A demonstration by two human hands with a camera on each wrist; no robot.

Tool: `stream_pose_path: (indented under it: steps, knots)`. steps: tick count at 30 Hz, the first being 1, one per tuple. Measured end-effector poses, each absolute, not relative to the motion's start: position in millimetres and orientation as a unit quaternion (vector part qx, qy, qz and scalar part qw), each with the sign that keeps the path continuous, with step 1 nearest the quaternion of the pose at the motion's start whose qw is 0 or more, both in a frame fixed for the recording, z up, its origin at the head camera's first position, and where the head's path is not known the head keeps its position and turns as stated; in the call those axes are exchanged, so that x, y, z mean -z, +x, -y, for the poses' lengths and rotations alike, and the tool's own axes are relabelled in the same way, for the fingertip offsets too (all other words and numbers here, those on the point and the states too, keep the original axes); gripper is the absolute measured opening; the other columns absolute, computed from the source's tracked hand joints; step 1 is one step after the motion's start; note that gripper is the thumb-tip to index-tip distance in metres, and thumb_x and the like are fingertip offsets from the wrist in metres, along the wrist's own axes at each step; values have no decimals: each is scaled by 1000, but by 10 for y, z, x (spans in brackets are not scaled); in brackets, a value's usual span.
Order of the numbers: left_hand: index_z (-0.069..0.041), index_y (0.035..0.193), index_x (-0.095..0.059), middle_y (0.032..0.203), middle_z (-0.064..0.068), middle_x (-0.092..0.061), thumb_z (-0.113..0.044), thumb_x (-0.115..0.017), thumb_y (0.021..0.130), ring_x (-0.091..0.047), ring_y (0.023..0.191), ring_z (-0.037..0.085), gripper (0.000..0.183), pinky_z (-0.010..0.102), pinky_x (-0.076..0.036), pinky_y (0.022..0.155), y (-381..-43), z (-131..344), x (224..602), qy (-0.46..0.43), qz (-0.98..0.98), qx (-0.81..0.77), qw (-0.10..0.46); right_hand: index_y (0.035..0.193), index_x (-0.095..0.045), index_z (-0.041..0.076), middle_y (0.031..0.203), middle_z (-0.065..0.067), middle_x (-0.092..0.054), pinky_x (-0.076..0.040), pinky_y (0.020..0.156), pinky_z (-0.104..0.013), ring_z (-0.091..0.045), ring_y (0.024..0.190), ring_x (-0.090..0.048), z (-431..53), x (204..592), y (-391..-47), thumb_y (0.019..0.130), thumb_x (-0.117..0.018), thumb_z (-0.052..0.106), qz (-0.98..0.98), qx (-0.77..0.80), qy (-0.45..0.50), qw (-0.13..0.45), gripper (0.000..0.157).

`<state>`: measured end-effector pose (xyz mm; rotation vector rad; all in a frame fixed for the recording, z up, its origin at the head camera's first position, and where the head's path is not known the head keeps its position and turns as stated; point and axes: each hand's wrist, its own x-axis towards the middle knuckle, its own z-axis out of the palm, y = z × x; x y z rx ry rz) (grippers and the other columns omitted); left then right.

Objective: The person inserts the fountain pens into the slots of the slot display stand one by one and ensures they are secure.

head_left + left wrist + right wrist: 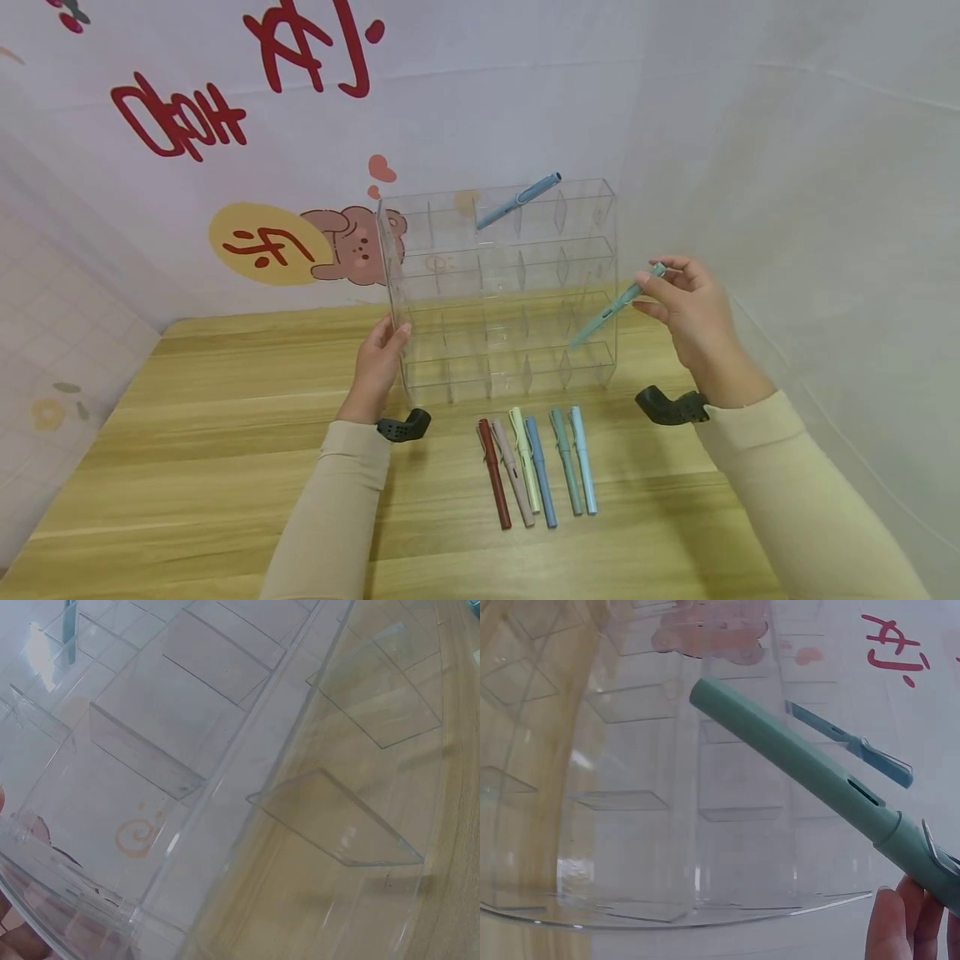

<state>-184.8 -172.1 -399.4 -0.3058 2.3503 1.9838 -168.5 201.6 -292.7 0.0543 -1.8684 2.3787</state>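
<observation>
A clear acrylic rack [495,292] with several divided tiers stands upright on the table. My left hand [378,358] grips its left side panel, the fingers partly hidden behind it. My right hand [690,312] pinches a mint green pen [795,765] near its clip end, by the rack's right side. In the head view this pen [618,305] slants down and left, its free end in front of the lower tiers. A blue pen [519,202] leans diagonally in the top tier, also visible in the right wrist view as a blue pen [851,742].
In front of the rack lie several pens in a row: dark red [495,475], mauve [513,472], pale yellow [525,460], blue [542,472], green [566,461] and light blue [583,461]. A printed white cloth [510,108] hangs behind the wooden table [225,433].
</observation>
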Motion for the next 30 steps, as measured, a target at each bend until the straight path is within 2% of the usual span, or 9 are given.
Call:
stream_pose_path:
  steps: [5, 9, 16, 25, 30]
  knots:
    - [-23, 152, -31, 155, 3, -32, -49, -49, 98, -29, 141, 27, 62, 53, -25, 113, -1843, 1720, 3981, -96, -761, -641, 32, 109, -51, 5, 101, -5, -49, -56, 73, -24, -10, 82, -60, -2039, 2776, -1763, 87, -71, 5, 583, -808, 18, 84, 30]
    - [-23, 152, -30, 155, 3, -31, -49, -48, 98, -28, 141, 27, 62, 54, -24, 113, -1842, 1719, 3973, -95, -762, -640, 32, 108, -50, 5, 98, -5, -51, -56, 73, -26, -12, 80, -64, -2032, 2659, -1831, 83, -74, 6, 555, -824, 10, 112, 35]
    - [-23, 152, -31, 155, 3, -32, -48, -48, 99, -30, 140, 27, 61, 53, -26, 112, -1843, 1723, 3981, -100, -762, -639, 29, 111, -51, 5, 102, -6, -49, -56, 77, -27, -16, 85, -62, -1986, 2483, -1927, 81, -76, 9, 523, -838, -6, 157, 40]
    - [-20, 153, -29, 155, 5, -30, -45, -49, 99, -30, 141, 26, 62, 48, -26, 114, -1836, 1716, 3971, -103, -755, -647, 30, 113, -51, 5, 103, -8, -49, -55, 77, -29, -19, 84, -61, -1912, 2306, -2087, 81, -77, 7, 463, -860, -36, 213, 41]
    - [-19, 153, -30, 156, 5, -29, -44, -49, 99, -29, 142, 26, 62, 48, -25, 114, -1833, 1715, 3967, -103, -755, -647, 29, 112, -52, 6, 103, -7, -49, -55, 76, -29, -20, 85, -62, -1859, 2219, -2207, 83, -74, 6, 444, -863, -49, 237, 37]
